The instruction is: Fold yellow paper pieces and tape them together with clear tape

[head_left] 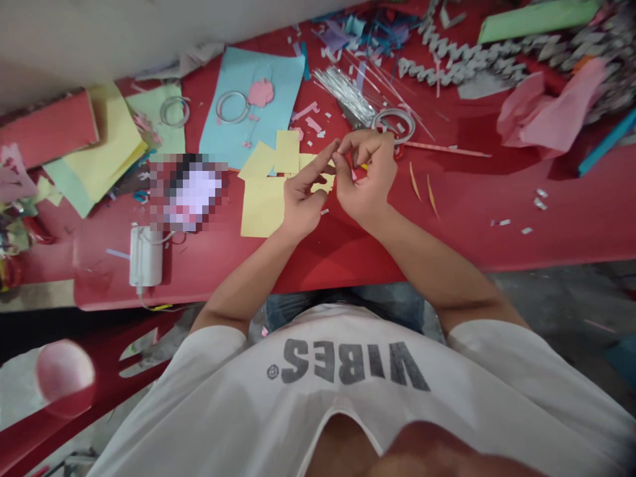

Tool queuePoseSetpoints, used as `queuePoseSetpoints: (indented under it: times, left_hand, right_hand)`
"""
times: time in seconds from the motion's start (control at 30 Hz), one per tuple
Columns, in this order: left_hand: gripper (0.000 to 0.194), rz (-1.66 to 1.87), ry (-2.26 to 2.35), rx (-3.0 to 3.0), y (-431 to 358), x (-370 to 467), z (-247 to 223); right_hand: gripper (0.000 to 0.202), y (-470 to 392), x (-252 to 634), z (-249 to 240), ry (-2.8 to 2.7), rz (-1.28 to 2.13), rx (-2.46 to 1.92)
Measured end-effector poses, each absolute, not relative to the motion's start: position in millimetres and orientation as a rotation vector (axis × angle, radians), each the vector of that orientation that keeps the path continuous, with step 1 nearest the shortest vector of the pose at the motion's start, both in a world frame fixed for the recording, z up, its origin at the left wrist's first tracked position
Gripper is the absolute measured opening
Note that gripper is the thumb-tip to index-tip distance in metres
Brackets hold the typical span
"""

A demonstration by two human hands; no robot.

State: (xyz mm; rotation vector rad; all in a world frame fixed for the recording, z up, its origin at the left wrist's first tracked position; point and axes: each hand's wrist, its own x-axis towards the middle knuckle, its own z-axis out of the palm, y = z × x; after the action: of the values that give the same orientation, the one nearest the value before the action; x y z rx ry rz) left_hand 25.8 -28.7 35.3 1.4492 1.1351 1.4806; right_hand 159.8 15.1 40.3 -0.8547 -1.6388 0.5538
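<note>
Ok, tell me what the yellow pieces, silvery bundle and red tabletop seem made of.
Yellow pieces: likely matt paper, by their thin, flat faces and straight edges. Silvery bundle: shiny, perhaps metal wire or foil strips; bright glints show, but which is unclear. Red tabletop: probably smooth plastic, from its soft sheen.

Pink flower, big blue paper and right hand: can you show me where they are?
Pink flower [261,93], head view: middle of its petals.
Big blue paper [223,140], head view: bare lower-left part.
Right hand [370,177], head view: middle of the hand.
</note>
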Motion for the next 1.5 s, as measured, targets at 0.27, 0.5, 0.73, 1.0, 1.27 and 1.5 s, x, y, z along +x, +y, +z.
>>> queuePoseSetpoints:
  times: [0.27,0.5,0.73,1.0,1.27,1.5]
  left_hand:
    - [0.053,1.521,1.128,1.48,-28,23,36]
    - [0.05,1.545,1.139,1.521,-30,21,40]
    - [0.046,1.523,1.173,1.475,-31,26,40]
    - [0.059,1.479,1.142,1.487,-37,33,45]
    - [0.052,1.479,1.163,1.329,-38,37,43]
    - [0.044,1.473,1.015,1.16,-34,39,48]
  right_hand:
    - [0.027,20,156,40,-1.564,0.571,-0.691]
    - [0.029,20,158,36,-1.636,0.554,-0.785]
    - [0.019,14,166,35,-1.745,0.543,-0.968]
    - [0.025,14,164,40,-1.639,0.527,-0.855]
    - [0.026,11,165,38,-1.72,0.524,-1.033]
    - [0.019,15,166,34,-1.7,0.556,-0.92]
